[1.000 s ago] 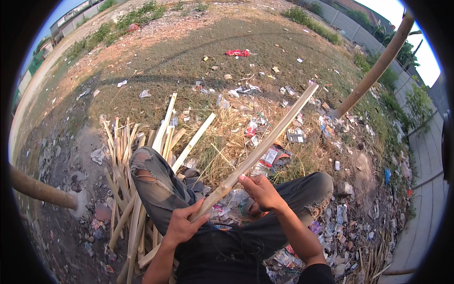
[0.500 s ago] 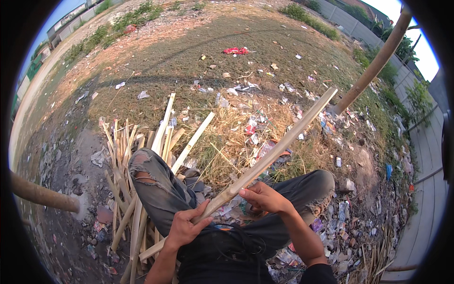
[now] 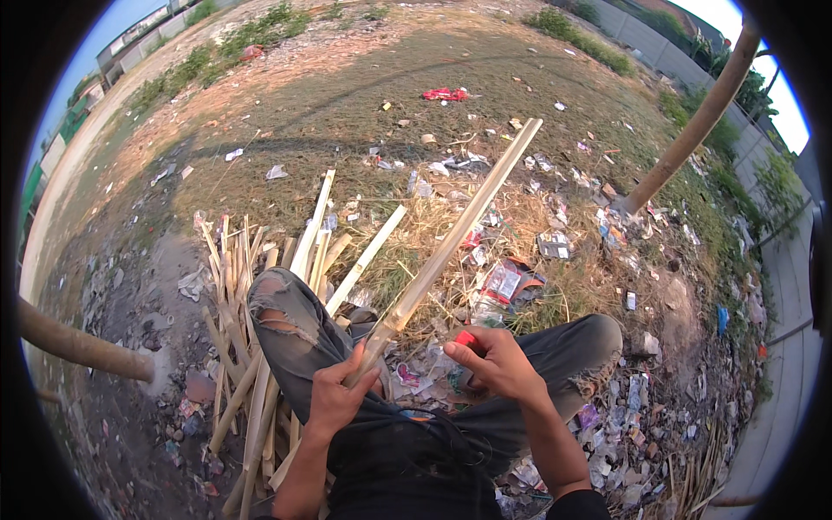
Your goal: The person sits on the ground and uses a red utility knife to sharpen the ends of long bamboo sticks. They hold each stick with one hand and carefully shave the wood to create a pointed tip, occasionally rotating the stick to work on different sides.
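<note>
A long split bamboo strip [image 3: 455, 234] slants up and away to the right, its pale hollow inner face showing. My left hand [image 3: 340, 392] is closed round its lower end, above my lap. To the right of the strip and apart from it, my right hand [image 3: 498, 368] is closed on a red-handled tool [image 3: 469, 340]. Only a bit of the red handle shows past the fingers; the tool's kind cannot be made out. Both hands are between my bent knees, in torn dark trousers [image 3: 299, 347].
A pile of split bamboo strips [image 3: 251, 390] lies by my left knee, with several pointing forward. Round poles stand at the right [image 3: 693, 130] and left [image 3: 82, 347]. Litter [image 3: 624, 416] and dry grass [image 3: 433, 247] cover the ground. A grey wall [image 3: 784, 286] runs along the right.
The bamboo strip's far end has swung up and to the left. My right hand has come off the strip, and the red handle now shows in it. My left hand keeps its hold.
</note>
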A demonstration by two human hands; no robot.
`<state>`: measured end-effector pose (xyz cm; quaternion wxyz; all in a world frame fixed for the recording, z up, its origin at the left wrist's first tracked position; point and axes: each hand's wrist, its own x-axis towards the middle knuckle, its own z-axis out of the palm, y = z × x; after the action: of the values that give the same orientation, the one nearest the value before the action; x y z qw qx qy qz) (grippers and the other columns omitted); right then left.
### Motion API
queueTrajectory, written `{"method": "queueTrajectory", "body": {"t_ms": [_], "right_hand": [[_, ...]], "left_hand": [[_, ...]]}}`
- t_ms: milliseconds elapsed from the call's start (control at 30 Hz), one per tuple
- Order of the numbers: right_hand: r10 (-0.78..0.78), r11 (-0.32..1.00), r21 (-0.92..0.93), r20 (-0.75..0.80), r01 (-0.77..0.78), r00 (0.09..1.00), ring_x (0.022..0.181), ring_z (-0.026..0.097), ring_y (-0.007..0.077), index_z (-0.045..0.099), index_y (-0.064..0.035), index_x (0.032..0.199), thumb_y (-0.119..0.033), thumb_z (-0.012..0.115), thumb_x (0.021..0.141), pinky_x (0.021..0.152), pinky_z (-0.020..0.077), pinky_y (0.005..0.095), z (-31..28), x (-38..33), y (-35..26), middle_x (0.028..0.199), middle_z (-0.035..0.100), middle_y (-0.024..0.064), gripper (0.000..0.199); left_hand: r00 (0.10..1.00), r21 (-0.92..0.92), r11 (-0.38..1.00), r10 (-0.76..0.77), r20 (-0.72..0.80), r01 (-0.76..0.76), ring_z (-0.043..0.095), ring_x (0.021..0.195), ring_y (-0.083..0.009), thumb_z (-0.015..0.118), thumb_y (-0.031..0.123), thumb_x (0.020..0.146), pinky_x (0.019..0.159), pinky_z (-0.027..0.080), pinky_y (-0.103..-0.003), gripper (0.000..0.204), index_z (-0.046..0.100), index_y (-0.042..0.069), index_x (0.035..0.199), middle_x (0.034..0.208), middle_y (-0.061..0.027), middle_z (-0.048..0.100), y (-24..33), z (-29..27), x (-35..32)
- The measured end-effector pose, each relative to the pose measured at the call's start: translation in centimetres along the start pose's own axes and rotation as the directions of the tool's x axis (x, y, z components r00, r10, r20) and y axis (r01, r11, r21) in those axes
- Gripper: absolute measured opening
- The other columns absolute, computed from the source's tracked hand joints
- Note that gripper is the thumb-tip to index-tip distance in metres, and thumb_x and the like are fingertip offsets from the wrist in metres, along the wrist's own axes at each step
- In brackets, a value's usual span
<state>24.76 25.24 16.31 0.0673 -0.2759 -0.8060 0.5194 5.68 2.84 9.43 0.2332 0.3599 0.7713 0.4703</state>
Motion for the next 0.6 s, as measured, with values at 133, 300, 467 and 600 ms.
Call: {"method": "queueTrajectory", "body": {"t_ms": [133, 300, 467, 600], "right_hand": [[-0.062, 0.940, -0.336, -0.347, -0.062, 0.936, 0.073, 0.067, 0.0444, 0.061, -0.0005, 0.099, -0.047, 0.061, 0.106, 0.067, 0.0486, 0.0530, -1.3, 1.4, 1.4, 0.073, 0.065, 0.0202, 0.047], [-0.125, 0.933, -0.360, -0.388, -0.025, 0.913, 0.077, 0.067, 0.0473, 0.064, -0.0001, 0.100, -0.041, 0.055, 0.110, 0.069, 0.0497, 0.0538, -1.3, 2.9, 0.9, 0.076, 0.066, 0.0232, 0.043], [-0.161, 0.960, -0.265, -0.266, 0.088, 0.950, 0.071, 0.067, 0.0461, 0.068, -0.0009, 0.100, -0.045, 0.054, 0.109, 0.066, 0.0499, 0.0536, 2.6, 2.4, 1.3, 0.071, 0.066, 0.0232, 0.048], [-0.064, 0.978, -0.208, -0.286, 0.004, 0.956, 0.067, 0.067, 0.0433, 0.068, 0.0005, 0.097, -0.043, 0.056, 0.108, 0.065, 0.0500, 0.0508, 0.2, 3.4, 1.8, 0.069, 0.065, 0.0229, 0.046]], "left_hand": [[0.998, -0.070, 0.996, 0.059, -0.010, -0.060, 0.057, 0.075, -0.0030, 0.083, 0.026, 0.092, 0.071, 0.052, -0.027, 0.063, 0.063, -0.003, 0.144, 0.078, -0.0209, 0.068, -0.1, 0.0, -0.5], [0.993, 0.009, 0.994, 0.110, 0.039, -0.110, 0.061, 0.065, -0.0104, 0.084, 0.023, 0.091, 0.065, 0.051, -0.032, 0.059, 0.066, -0.001, 0.141, 0.072, -0.0202, 0.063, 2.2, 0.3, -0.7], [0.989, -0.037, 0.989, 0.144, 0.022, -0.143, 0.058, 0.065, -0.0072, 0.084, 0.023, 0.091, 0.065, 0.050, -0.030, 0.059, 0.066, -0.002, 0.140, 0.070, -0.0198, 0.063, 2.3, 0.9, -0.9], [0.992, -0.054, 0.992, 0.115, 0.055, -0.112, 0.063, 0.072, -0.0056, 0.083, 0.021, 0.091, 0.069, 0.052, -0.028, 0.057, 0.066, -0.002, 0.141, 0.078, -0.0192, 0.072, 2.2, 0.9, -1.0]]}}
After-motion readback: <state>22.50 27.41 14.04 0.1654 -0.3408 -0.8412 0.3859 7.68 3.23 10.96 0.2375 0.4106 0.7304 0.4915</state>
